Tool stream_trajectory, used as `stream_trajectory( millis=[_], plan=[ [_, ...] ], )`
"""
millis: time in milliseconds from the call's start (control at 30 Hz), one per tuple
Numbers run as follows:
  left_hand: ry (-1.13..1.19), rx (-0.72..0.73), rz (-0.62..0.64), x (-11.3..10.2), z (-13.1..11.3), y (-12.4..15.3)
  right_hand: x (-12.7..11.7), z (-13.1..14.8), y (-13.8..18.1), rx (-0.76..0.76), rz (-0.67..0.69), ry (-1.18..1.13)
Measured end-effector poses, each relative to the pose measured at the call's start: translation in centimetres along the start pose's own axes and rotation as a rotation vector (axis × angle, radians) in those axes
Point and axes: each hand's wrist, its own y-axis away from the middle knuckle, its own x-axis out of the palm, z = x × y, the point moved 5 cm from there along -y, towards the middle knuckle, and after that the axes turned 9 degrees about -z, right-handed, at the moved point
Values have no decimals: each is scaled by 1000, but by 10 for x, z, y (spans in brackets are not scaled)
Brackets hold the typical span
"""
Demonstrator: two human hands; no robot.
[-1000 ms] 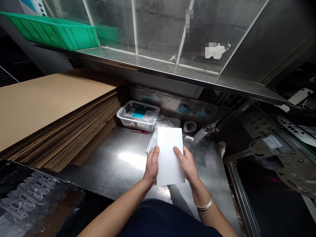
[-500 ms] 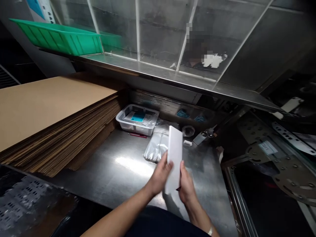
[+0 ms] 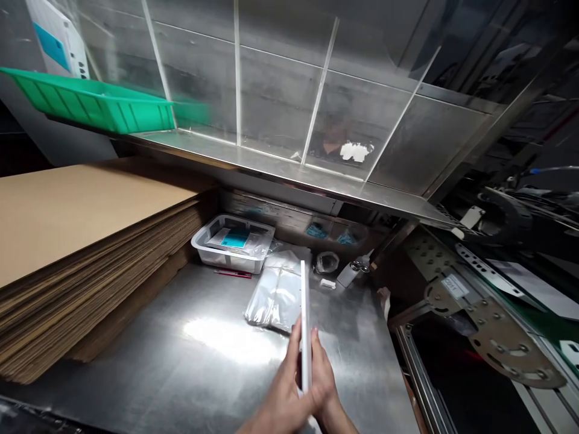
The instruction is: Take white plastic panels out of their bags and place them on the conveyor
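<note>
A thin white flat box (image 3: 305,313) stands on edge, seen edge-on, above the steel table (image 3: 190,367). My left hand (image 3: 284,392) presses against its left face with fingers stretched along it. My right hand (image 3: 323,380) holds its right face the same way. Both hands clasp the box between them near the table's front edge. Just beyond the box lies a pile of clear plastic bags (image 3: 275,292).
A tall stack of brown cardboard sheets (image 3: 76,241) fills the left. A clear plastic tray (image 3: 233,244) with a teal card sits at the back, a red pen (image 3: 233,273) before it. Tape roll (image 3: 326,262) and scissors (image 3: 357,266) lie nearby. Green bin (image 3: 90,102) on the shelf; machinery at right.
The white box turned from flat and facing me to standing edge-on between my palms. The view also rose and shifted, so my hands sit lower in frame.
</note>
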Motion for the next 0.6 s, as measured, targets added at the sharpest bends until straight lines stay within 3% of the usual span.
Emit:
stream_trajectory(
  millis=[100,167,333,600],
  plan=[
    [290,-121,-329,-29,14,-12,0,19,8,81,-62,-163],
    [316,-144,-421,-45,26,-19,10,37,17,87,45,-219],
    [239,-166,-433,-58,56,-22,40,57,40,153,277,-173],
    [238,-148,-455,-52,63,-19,45,52,49,111,335,-91]
  ],
)
